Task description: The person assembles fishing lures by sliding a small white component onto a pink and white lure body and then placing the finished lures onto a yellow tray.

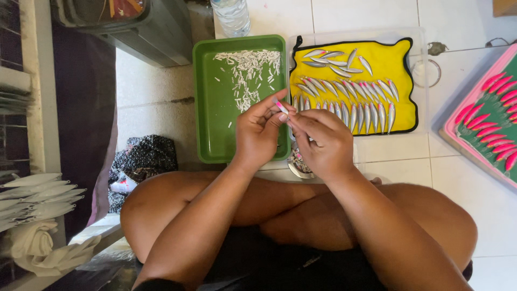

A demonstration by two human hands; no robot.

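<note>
Your left hand (pixel 258 134) and right hand (pixel 323 143) both pinch one small lure (pixel 280 106); slack pinch (judgement) drops it into the green tray (pixel 215 124) at 9 o'clock.

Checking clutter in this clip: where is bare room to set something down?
Bare white floor tile lies between the yellow mat and the pink-edged board. The green tray is bare on its left side. The mat is crowded with silver lures.

Home workshop: tiled floor (pixel 463 178), trays of fishing lures (pixel 344 86)
</note>
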